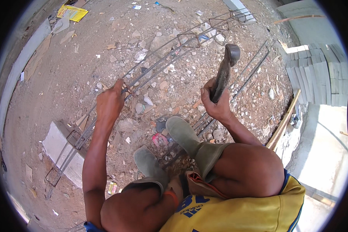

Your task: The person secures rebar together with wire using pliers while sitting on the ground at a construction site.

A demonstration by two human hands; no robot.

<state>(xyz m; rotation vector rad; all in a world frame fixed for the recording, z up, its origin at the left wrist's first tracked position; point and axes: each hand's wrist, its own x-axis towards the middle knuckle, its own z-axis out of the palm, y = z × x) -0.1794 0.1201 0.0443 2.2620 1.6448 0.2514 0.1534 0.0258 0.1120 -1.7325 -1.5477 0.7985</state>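
A long, narrow rebar cage (pixel 158 63) runs slantwise from the lower left to the far right, with square stirrups along its bars. My left hand (pixel 111 101) is closed at the cage's middle, its fingers on a bar beside a rusty stirrup. My right hand (pixel 217 103) is raised right of the cage, wrapped around a dark hand tool (pixel 225 73). The tool stands nearly upright, its blunt, rounded head at the top. Its exact kind is unclear, and my fingers hide its lower part. It is apart from the cage.
A pale block (pixel 62 149) lies under the cage's near end, and another block (pixel 239 9) under its far end. Loose bars (pixel 253 67) lie to the right. Stacked grey blocks (pixel 317 75) stand at far right. My boots (pixel 185 133) rest on rubble-strewn ground.
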